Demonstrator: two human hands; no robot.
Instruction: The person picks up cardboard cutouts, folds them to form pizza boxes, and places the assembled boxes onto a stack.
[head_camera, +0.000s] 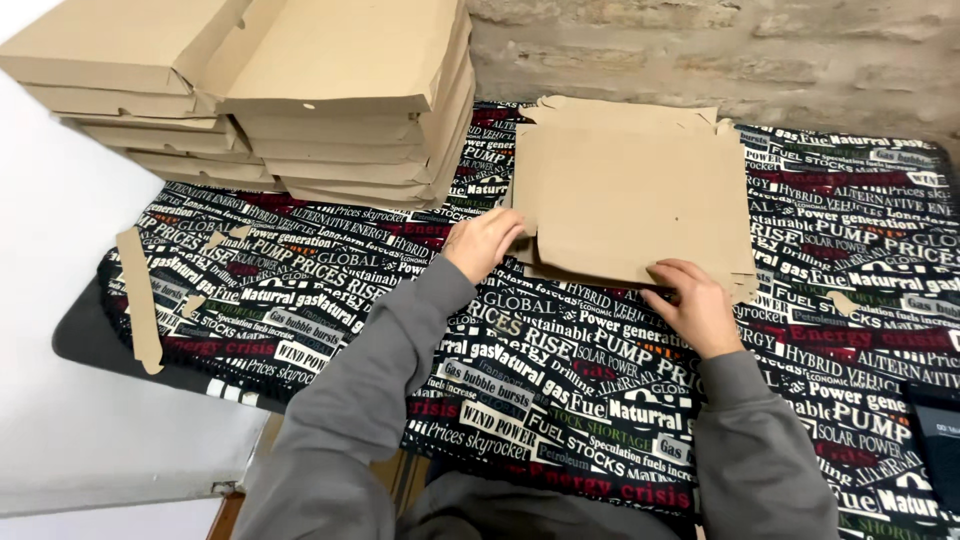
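Note:
A stack of flat brown cardboard blanks (630, 190) lies on the table, on a black cloth (560, 370) printed all over with words. My left hand (482, 243) grips the stack's left edge near the front corner. My right hand (693, 305) rests on the front edge, fingers pressing on the top sheet. Grey sleeves cover both my arms.
Two piles of folded flat cardboard boxes (340, 100) stand at the back left. A long cardboard strip (140, 300) and small scraps (842, 302) lie on the cloth. A stone wall (760, 60) runs behind. A dark object (940, 440) sits at the right edge.

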